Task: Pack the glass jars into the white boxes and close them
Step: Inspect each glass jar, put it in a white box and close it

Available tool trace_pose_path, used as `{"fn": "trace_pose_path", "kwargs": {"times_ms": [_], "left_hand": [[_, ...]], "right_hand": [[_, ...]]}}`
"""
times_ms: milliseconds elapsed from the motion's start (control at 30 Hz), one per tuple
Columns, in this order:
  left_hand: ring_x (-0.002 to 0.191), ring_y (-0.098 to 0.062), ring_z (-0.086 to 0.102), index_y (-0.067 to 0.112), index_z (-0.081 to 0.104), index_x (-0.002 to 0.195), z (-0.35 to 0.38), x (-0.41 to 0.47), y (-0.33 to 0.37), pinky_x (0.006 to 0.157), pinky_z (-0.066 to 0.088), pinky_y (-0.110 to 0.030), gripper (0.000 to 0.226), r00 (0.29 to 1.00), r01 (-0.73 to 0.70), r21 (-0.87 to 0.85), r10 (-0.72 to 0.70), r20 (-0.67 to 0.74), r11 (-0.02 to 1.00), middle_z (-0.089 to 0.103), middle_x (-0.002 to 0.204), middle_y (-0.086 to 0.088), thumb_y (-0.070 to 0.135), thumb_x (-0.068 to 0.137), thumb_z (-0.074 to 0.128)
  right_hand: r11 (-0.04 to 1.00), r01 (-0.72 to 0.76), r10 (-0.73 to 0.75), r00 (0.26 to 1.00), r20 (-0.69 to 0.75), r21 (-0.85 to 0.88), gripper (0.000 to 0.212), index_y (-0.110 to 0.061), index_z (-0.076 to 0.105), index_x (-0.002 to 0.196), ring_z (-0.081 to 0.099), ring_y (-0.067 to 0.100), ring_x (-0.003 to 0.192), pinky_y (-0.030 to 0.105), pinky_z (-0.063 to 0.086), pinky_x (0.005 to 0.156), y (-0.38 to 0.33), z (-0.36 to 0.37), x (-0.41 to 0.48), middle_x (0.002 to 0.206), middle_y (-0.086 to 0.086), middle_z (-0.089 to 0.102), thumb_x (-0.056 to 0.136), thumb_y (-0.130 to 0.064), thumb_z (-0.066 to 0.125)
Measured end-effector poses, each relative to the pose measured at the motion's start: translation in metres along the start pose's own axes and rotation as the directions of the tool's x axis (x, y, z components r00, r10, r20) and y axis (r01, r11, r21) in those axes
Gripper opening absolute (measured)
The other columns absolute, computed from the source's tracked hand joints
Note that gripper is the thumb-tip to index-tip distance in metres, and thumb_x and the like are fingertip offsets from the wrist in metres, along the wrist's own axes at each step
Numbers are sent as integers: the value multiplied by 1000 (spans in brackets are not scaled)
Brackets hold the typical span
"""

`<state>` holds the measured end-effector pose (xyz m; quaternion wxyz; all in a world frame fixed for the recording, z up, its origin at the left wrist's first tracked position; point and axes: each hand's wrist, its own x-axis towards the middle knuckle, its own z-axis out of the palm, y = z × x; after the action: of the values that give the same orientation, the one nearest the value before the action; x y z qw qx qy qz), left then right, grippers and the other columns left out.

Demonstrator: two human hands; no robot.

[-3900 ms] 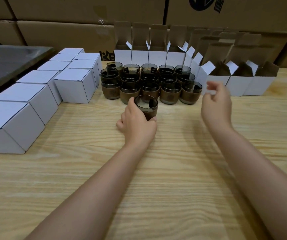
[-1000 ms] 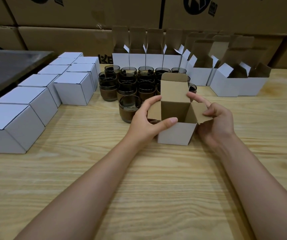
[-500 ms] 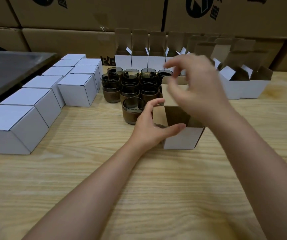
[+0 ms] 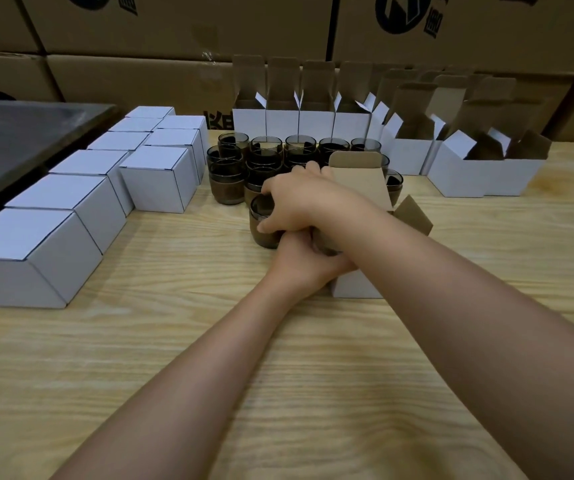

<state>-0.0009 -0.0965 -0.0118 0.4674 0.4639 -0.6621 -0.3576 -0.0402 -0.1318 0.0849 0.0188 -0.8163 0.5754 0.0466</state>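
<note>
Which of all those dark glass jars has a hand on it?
The jar standing alone in front, nearest the viewer: the right hand grips its rim. The other jars stand packed together behind it.

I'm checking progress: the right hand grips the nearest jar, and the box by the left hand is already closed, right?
Not quite. In the head view the right hand grips the nearest jar, but the box by the left hand is open, its flaps up.

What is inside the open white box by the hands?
Inside the open box only a dark sliver shows; the right hand, gripping a jar, and its forearm cover the rest.
</note>
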Motion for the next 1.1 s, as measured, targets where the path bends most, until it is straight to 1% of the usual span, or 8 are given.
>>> {"fn": "trace_pose_path", "kwargs": {"times_ms": [200, 300, 433, 500, 600, 767, 933, 1100], "left_hand": [[80, 8, 52, 34, 44, 101, -1, -1, 1, 68, 37, 5, 55, 1000, -25, -5, 25, -18, 1000, 49, 95, 26, 12, 68, 82], [85, 18, 49, 35, 41, 106, -2, -2, 3, 72, 36, 5, 61, 999, -35, -30, 34, -25, 999, 46, 100, 29, 12, 68, 84], [92, 28, 47, 31, 44, 113, -2, -5, 7, 70, 38, 3, 66, 997, -58, -90, 54, -47, 994, 50, 106, 25, 22, 64, 86], [95, 26, 48, 26, 46, 119, -2, -7, 8, 71, 40, 1, 73, 997, -62, -112, 55, -60, 992, 51, 110, 22, 34, 57, 85], [99, 22, 50, 26, 47, 127, -3, -8, 7, 70, 46, -4, 79, 999, -32, -139, 26, -39, 990, 49, 116, 22, 34, 60, 89], [97, 26, 47, 30, 45, 129, -5, -5, 4, 75, 45, -2, 79, 994, -9, -126, -4, -106, 992, 50, 115, 25, 35, 63, 88], [94, 26, 49, 34, 45, 123, -5, -4, 5, 71, 40, 3, 75, 991, 1, -107, -16, -136, 994, 54, 111, 24, 35, 62, 89], [105, -1, 60, 30, 45, 130, -4, -3, 4, 87, 51, -20, 88, 989, 21, -122, -38, -144, 992, 60, 119, 10, 44, 52, 86]], "right_hand": [[993, 21, -17, 999, -38, 119, 57, -34, 44, 137, 36, 32, 126, 38, 23, 85, 4, 6, 7, 132, 5, 52, 85, -42, 64], [983, 21, -21, 1000, -7, 182, 65, -38, 38, 143, 30, 31, 132, 41, 23, 91, 5, 5, 7, 139, 5, 48, 85, -48, 65], [923, 104, -89, 994, -59, 370, 37, -36, 59, 121, 46, 23, 121, 38, 37, 98, 12, -8, 1, 124, -4, 56, 86, -45, 64], [840, 161, -110, 986, -129, 517, 23, -32, 63, 109, 54, 13, 102, 29, 47, 84, 18, -22, -10, 105, -10, 56, 86, -37, 66], [751, 198, -62, 971, -231, 630, 8, -27, 66, 94, 54, 2, 84, 15, 38, 62, 32, -46, -28, 88, -13, 57, 88, -32, 66], [758, 154, 66, 949, -309, 633, 25, -25, 63, 68, 51, -4, 72, 20, 34, 63, 68, -65, -62, 71, -15, 58, 84, -43, 67], [808, 17, 118, 975, -190, 589, 28, -20, 66, 65, 58, 9, 77, 26, 40, 63, 86, -47, -86, 74, -4, 64, 79, -44, 72], [851, -59, 164, 974, -157, 522, 28, -20, 69, 70, 58, 12, 71, 25, 41, 57, 83, -23, -96, 71, 0, 63, 79, -46, 72]]}}
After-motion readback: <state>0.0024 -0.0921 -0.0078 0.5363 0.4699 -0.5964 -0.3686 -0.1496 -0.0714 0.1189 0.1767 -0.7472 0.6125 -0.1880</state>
